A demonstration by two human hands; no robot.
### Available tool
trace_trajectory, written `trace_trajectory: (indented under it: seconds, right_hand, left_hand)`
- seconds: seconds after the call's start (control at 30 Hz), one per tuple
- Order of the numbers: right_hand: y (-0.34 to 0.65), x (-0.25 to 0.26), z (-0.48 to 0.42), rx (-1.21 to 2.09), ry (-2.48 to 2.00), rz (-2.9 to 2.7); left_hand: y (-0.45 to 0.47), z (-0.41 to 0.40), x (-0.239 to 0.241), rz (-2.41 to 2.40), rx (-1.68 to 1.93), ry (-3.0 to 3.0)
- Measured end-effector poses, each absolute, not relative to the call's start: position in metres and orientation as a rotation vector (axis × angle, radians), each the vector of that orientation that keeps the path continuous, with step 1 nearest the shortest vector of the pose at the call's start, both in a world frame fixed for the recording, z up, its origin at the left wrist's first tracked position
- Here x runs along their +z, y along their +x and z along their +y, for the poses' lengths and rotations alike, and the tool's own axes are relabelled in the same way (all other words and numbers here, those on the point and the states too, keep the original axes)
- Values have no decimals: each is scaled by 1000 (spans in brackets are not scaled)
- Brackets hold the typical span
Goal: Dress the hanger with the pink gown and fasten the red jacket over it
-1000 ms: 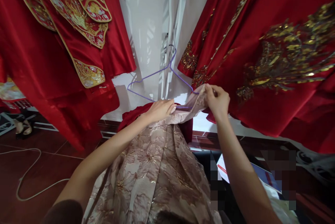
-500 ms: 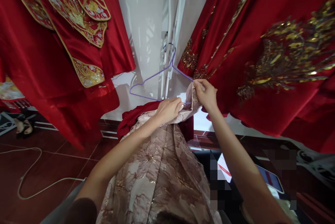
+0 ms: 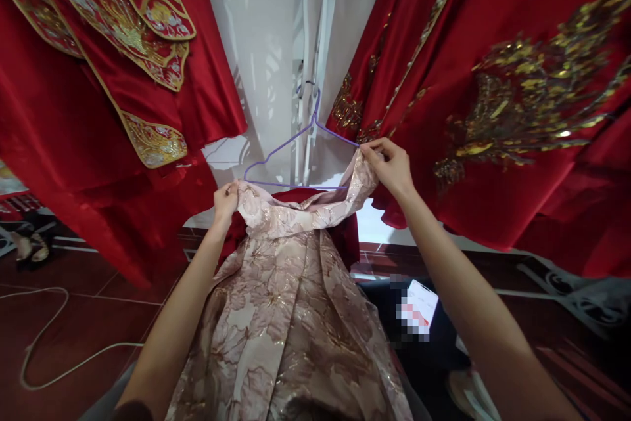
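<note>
A pink-and-gold floral brocade skirt point(image 3: 290, 303) stretches from my body up to a purple wire hanger point(image 3: 290, 145) that hangs on a white pole. My left hand point(image 3: 225, 199) is closed on the left end of the skirt's waistband, just below the hanger's left corner. My right hand point(image 3: 392, 165) pinches the waistband's right end at the hanger's right arm. The waistband is pulled taut between both hands, under the hanger's bottom bar. A dark red cloth point(image 3: 345, 237) shows behind the skirt.
Red robes with gold embroidery hang at left point(image 3: 98, 79) and right point(image 3: 493, 92). A white wall and pole point(image 3: 315, 27) stand between them. A white cable point(image 3: 44, 355) lies on the dark red tiled floor. A phone point(image 3: 419, 306) rests low right of the skirt.
My left hand slid left along the waistband from the middle to its left end. My right hand rose a little, spreading the waistband wide under the hanger.
</note>
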State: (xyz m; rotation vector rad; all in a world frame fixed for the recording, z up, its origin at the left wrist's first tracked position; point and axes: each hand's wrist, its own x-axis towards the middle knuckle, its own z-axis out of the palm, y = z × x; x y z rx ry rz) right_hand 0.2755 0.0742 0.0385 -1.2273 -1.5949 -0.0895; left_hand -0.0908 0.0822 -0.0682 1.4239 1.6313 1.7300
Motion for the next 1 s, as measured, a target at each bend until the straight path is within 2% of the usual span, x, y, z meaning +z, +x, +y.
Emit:
trace_trajectory:
  seconds: [0.4, 0.6, 0.8, 0.9, 1.0]
  right_hand:
    - [282, 35, 84, -36, -1092, -1596]
    - [284, 34, 87, 45, -1088, -1601]
    - [283, 30, 89, 172, -1058, -1580]
    - [281, 30, 90, 237, -1036, -1562]
    - [280, 29, 92, 276, -1024, -1538]
  left_hand:
    - [-111, 99, -77, 1625, 1881, 1415]
    - [-91, 101, -36, 1466, 1845, 1693]
    - [-79, 99, 4, 1173, 1558, 1987]
    - [-102, 110, -19, 1129, 1532, 1810]
    - [-133, 119, -69, 1535, 1257, 1770]
